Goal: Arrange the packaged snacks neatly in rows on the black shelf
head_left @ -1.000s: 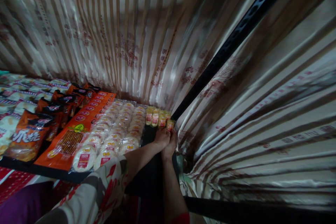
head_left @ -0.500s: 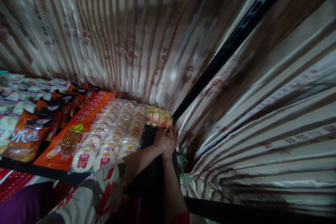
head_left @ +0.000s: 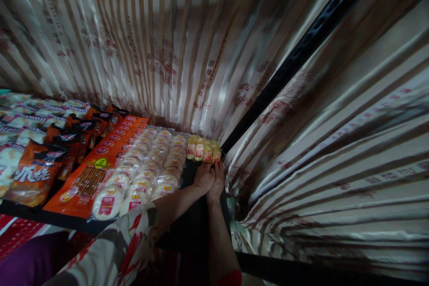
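Small yellow packs [head_left: 199, 152] with red-and-white labels stand in short rows at the back right corner of a black table [head_left: 187, 228]. My left hand [head_left: 204, 178], its arm in a floral sleeve, is bent just in front of the packs; its fingertips are too dark to make out. Beside it, my right hand [head_left: 216, 184] lies with its fingers stretched forward, close against the front of the rightmost pack. The two hands are side by side and touch or overlap at the fingers.
Rows of round white packaged cakes [head_left: 107, 202] lie left of the hands. Beyond them are a long orange snack bag [head_left: 72, 194], several orange-and-black bags [head_left: 35, 174] and white packs [head_left: 31, 136]. A slanted black post [head_left: 288, 62] and patterned curtains [head_left: 167, 58] bound the table.
My left hand has drawn slightly back and left from the yellow packs. My right hand stays almost where it was. The packs look nearly unchanged.
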Available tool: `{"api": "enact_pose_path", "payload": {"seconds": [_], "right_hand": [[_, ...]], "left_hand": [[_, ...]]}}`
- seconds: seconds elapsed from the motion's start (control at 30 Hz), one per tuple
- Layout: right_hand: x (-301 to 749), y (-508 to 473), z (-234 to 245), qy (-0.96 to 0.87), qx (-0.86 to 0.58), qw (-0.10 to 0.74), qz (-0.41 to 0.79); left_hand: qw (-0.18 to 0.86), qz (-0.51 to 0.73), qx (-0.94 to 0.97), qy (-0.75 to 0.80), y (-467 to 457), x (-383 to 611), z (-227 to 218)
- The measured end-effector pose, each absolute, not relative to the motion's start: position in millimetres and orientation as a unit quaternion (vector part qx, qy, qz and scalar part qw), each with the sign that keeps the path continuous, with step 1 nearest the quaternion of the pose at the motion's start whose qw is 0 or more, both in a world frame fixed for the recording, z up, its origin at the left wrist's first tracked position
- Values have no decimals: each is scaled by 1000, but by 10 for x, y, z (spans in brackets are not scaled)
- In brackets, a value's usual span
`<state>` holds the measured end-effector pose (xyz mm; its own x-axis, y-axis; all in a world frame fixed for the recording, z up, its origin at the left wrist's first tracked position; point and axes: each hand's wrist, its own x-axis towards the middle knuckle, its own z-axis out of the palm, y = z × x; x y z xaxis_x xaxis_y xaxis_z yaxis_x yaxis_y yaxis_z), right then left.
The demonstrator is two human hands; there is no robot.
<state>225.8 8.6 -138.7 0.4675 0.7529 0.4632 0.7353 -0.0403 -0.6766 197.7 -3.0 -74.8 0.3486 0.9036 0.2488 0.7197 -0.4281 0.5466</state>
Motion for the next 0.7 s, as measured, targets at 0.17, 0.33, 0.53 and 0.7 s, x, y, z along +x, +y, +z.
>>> {"api": "enact_pose_path", "payload": {"seconds": [0.17, 0.33, 0.53, 0.7], "right_hand": [[2236, 92, -1385, -506, -733, 453, -24], [2194, 59, -1343, -530, -731, 430, -22], [2213, 69, -1348, -518, -728, 448, -17], [2235, 76, -1355, -523, -725, 448, -12]], "left_hand": [[253, 278, 765, 523, -69, 1813, -465], [262, 273, 728, 572, -97, 1674, -203], [290, 297, 735, 537, -102, 1664, -184], [272, 325, 766, 483, -93, 1733, -338]]}}
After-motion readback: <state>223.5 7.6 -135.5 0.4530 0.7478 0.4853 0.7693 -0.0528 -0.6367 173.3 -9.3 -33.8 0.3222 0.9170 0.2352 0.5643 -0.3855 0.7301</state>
